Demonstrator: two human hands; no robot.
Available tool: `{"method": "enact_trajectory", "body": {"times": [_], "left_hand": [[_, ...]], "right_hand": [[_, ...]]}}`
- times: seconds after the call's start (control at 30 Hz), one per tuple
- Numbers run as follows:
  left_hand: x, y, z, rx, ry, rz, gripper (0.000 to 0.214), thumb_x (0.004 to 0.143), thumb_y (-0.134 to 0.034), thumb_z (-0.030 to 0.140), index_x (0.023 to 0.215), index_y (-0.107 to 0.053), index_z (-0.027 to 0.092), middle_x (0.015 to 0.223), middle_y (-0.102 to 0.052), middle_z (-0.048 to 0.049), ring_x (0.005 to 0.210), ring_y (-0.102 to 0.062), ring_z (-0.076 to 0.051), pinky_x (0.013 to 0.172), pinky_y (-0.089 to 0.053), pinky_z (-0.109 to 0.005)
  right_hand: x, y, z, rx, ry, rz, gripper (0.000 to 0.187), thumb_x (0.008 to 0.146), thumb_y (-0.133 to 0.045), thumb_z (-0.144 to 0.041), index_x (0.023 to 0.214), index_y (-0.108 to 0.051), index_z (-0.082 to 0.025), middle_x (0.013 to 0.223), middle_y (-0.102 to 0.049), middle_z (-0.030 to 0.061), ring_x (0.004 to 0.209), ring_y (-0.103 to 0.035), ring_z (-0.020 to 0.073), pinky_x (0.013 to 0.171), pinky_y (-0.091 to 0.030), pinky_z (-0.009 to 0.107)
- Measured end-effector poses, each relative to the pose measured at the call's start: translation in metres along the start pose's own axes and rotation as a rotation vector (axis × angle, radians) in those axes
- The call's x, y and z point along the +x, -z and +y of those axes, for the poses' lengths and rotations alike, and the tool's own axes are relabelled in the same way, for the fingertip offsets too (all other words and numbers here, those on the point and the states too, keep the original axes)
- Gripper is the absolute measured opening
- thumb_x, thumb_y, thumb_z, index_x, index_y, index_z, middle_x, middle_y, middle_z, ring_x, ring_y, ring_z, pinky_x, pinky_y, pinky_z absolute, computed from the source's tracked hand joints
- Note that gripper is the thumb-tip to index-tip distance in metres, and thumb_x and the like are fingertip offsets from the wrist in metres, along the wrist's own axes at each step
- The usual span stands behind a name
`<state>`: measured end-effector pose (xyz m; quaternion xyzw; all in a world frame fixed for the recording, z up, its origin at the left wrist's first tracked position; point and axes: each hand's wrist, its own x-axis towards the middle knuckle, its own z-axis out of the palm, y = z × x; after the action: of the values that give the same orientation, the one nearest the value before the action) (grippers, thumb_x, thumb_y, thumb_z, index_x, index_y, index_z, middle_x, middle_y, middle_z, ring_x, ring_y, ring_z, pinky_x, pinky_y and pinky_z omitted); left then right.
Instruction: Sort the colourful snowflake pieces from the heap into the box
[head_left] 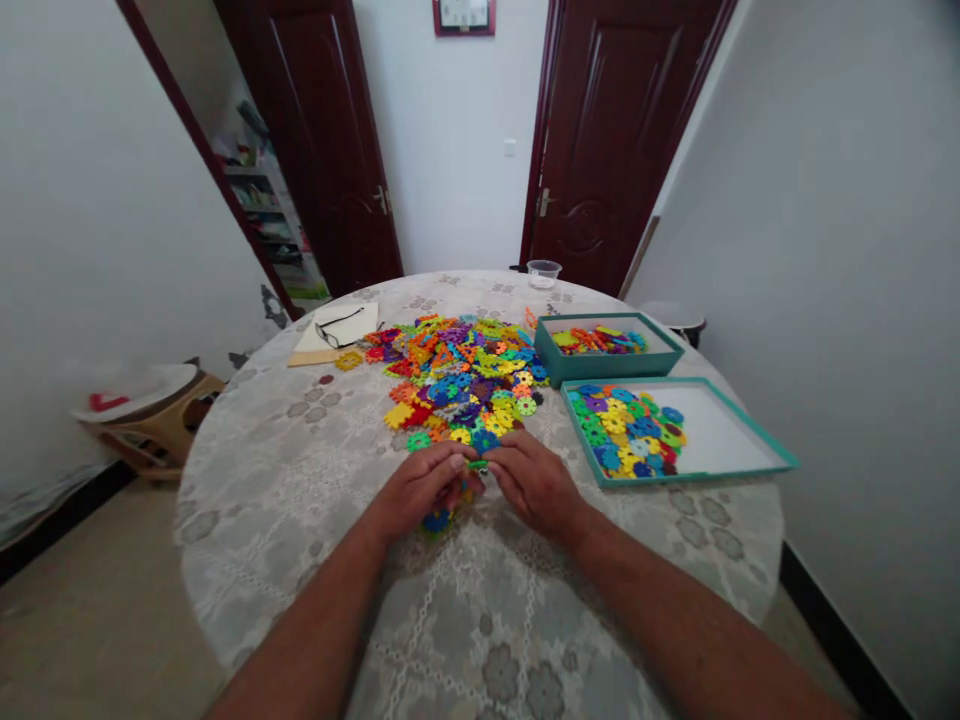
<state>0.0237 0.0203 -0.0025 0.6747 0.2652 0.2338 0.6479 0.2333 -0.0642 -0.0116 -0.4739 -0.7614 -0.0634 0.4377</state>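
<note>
My left hand [424, 487] and my right hand [534, 482] meet at the near edge of a heap of coloured plastic snowflake discs [472, 370]. Between their fingertips is a small green disc [478, 464], seen nearly edge-on, with both hands closed on it. Below my left fingers shows a blue disc [436, 521] with some yellow by it; the fingers partly hide these, and I cannot tell whether they are joined to the green one.
To the right stand a teal box [600, 369] of discs and a shallow teal-rimmed lid [727, 440] with more discs. Glasses [339, 328] lie on paper at the back left. A clear plastic bowl [544, 274] sits at the far edge of the round table [285, 520].
</note>
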Motion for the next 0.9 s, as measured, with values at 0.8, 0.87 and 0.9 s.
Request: {"method": "enact_trajectory", "body": {"times": [0.8,0.87,0.9], "left_hand": [[-0.065,-0.016,-0.012,1.045,0.102,0.309,0.065,0.078,-0.082,0.036,0.138,-0.061,0.024,0.133,-0.063,-0.0154,0.124,-0.055,-0.037,0.108,-0.044,-0.05],[-0.059,-0.02,-0.014,1.033,0.081,0.296,0.064,0.081,-0.078,0.033,0.141,-0.058,0.022,0.134,-0.062,-0.016,0.125,-0.055,-0.036,0.109,-0.043,-0.049],[-0.057,-0.021,-0.015,1.017,0.055,0.288,0.064,0.082,-0.076,0.031,0.142,-0.057,0.022,0.136,-0.061,-0.016,0.127,-0.054,-0.035,0.111,-0.042,-0.05]], "right_hand": [[-0.012,0.007,0.024,-0.105,-0.139,-0.1,0.029,0.096,-0.055,-0.018,0.124,-0.062,-0.019,0.123,-0.065,0.015,0.12,-0.058,0.0296,0.107,-0.049,0.049],[-0.015,-0.004,0.01,-0.022,-0.087,-0.263,0.039,0.093,-0.058,-0.018,0.132,-0.06,-0.019,0.128,-0.063,0.0153,0.122,-0.058,0.0294,0.106,-0.051,0.048],[-0.016,-0.008,0.005,0.0,-0.068,-0.333,0.043,0.092,-0.06,-0.017,0.135,-0.059,-0.019,0.129,-0.063,0.015,0.121,-0.058,0.0292,0.105,-0.051,0.048]]}}
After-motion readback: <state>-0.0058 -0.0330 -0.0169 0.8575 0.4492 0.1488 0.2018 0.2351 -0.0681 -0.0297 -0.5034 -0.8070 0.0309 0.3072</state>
